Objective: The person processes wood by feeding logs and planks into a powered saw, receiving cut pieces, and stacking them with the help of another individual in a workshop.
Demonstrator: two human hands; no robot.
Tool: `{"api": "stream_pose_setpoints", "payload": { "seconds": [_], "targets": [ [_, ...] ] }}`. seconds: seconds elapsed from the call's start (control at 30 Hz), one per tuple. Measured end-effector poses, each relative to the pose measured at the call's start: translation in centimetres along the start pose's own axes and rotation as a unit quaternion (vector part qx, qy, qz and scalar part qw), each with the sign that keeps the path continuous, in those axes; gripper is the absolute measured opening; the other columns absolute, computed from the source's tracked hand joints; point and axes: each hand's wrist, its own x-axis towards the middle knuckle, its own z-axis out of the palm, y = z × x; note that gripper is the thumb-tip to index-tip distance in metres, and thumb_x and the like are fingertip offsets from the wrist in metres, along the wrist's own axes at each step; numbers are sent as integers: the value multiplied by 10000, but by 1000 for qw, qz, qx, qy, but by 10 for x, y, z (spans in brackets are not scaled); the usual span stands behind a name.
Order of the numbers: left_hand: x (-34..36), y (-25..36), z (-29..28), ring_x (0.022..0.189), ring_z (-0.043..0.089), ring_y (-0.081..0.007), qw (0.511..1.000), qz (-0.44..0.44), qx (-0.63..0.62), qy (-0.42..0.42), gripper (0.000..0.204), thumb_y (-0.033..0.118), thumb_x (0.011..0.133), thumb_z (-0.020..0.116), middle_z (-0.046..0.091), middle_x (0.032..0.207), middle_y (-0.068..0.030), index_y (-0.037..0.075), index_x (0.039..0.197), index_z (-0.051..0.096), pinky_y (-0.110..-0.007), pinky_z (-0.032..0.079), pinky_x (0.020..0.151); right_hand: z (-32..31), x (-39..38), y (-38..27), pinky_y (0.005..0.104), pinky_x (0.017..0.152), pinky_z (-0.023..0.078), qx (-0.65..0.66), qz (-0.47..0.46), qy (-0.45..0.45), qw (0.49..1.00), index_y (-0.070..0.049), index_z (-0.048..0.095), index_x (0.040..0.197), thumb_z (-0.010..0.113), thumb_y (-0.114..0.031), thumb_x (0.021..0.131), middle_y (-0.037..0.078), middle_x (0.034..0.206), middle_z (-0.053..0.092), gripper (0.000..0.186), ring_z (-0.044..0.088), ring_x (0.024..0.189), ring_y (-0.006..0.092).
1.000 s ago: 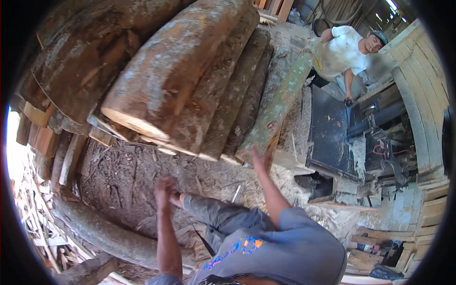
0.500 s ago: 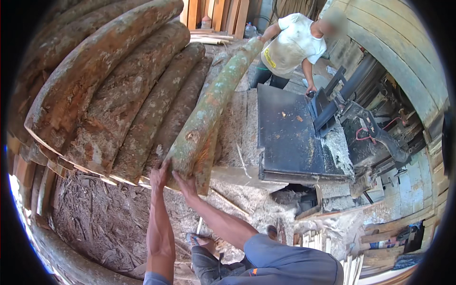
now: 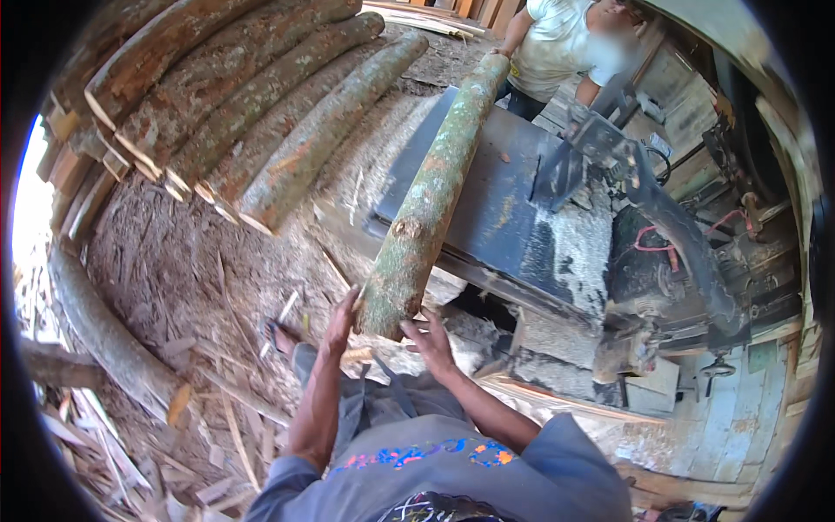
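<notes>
Left hand and right hand clamped on near end of mottled log, one each side; log slants over dark flat table; barked logs lie to left; co-worker's hand at its far end

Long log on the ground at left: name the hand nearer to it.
Left. The left hand, at the left side of the held log, is right of the long log; the right hand is farther right, at the held log's near end.
</notes>
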Motion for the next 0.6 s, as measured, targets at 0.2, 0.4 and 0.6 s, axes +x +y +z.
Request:
{"api": "stream_pose_setpoints", "payload": {
  "seconds": [0.2,0.4,0.6],
  "targets": [
    [-40,-96,39,522,568,-130,983,-114,97,107,619,595,865,474,642,646,-80,15,837,686,-254,426,486,-404,-102,73,404,712,500,-590,-17,277,758,-25,664,929,570,-350,864,166,950,670,344,636,861,320],
    [-108,-128,-1,542,565,-131,972,-159,59,162,455,475,896,508,649,742,-67,59,1057,600,-266,419,452,-611,-235,116,448,746,506,-617,276,421,605,-16,659,925,643,-376,750,235,903,642,401,618,878,396],
    [-175,-107,-6,669,615,-158,950,-169,187,183,543,499,886,507,668,821,-91,21,1138,568,-299,468,551,-548,-310,96,493,704,495,-516,223,459,688,-13,613,1069,572,-242,794,277,940,630,360,616,857,433]
  ]
}}
